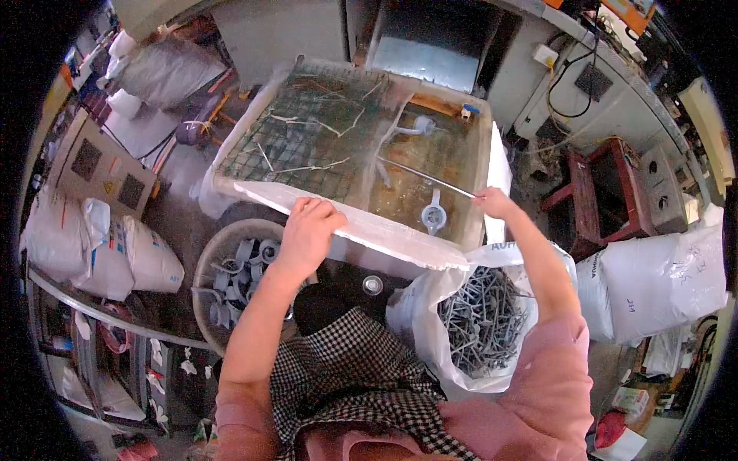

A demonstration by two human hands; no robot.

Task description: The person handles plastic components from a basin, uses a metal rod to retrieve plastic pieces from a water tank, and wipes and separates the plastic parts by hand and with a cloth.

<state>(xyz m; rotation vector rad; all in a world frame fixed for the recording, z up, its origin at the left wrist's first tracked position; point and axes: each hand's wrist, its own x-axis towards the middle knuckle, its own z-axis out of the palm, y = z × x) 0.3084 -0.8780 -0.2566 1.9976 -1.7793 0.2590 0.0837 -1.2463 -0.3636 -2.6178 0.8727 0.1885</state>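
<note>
Rod (427, 177) is clenched at its right end in the right hand's (496, 203) grip and slants over the water (396, 203) in the right part of the tub, its other end near the edge of the netting (307, 96). Whether that end touches anything is too unclear to tell. Fingers of the left hand (314, 230) rest bent over the pale board (384, 230) along the tub's near side; how firmly they press or close, I cannot tell.

The likeliest trouble is a snag: that end sits close to the mesh, so a sweep to the left could catch a strand and jerk the rod. 2 grey parts lie in the water, 1 far (421, 125) and 1 near (433, 227); a clumsy poke could push either away, and ripples or glare could make its depth hard to judge. Wet fingers could let the rod slide, since it is thin and held only at its end.

The board has a ragged edge, so leaning hard on it might crack or shift it. At the near right, an open bag (423, 307) of grey pieces (480, 323) stands just beside the tub; a low right forearm could brush its rim, and drips could wet what it holds.
</note>
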